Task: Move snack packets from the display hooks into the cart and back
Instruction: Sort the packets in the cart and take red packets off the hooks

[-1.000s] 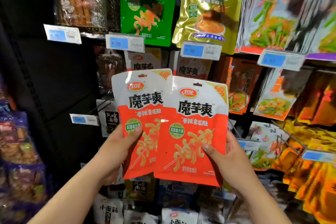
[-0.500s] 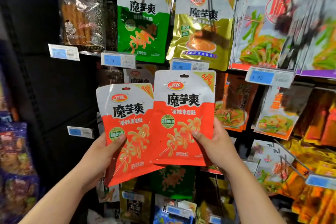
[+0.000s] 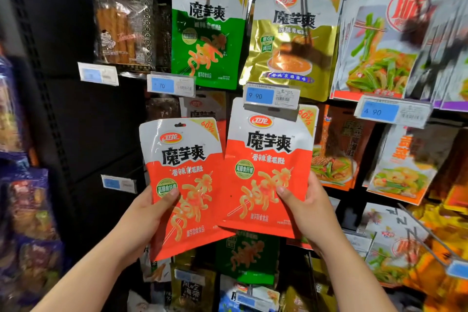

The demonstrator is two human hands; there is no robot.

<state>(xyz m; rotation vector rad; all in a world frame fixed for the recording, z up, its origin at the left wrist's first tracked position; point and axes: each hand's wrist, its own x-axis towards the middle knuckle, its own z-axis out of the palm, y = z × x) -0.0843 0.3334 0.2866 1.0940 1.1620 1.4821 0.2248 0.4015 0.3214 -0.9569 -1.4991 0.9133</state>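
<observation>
snack packets [image 3: 184, 185] raised, right packet [image 3: 268, 159] now behind price tag [image 3: 271, 96]

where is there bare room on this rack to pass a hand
Bare room: the dark panel left of the left red packet, below the brown stick snacks, right of the purple bags. Crowded: from the green packet rightward, packets overlap row on row around the right red packet.

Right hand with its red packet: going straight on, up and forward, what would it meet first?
Probably the 9.90 price tag, which overlaps the top of the red packet that the right hand holds; depth is unclear.
</observation>
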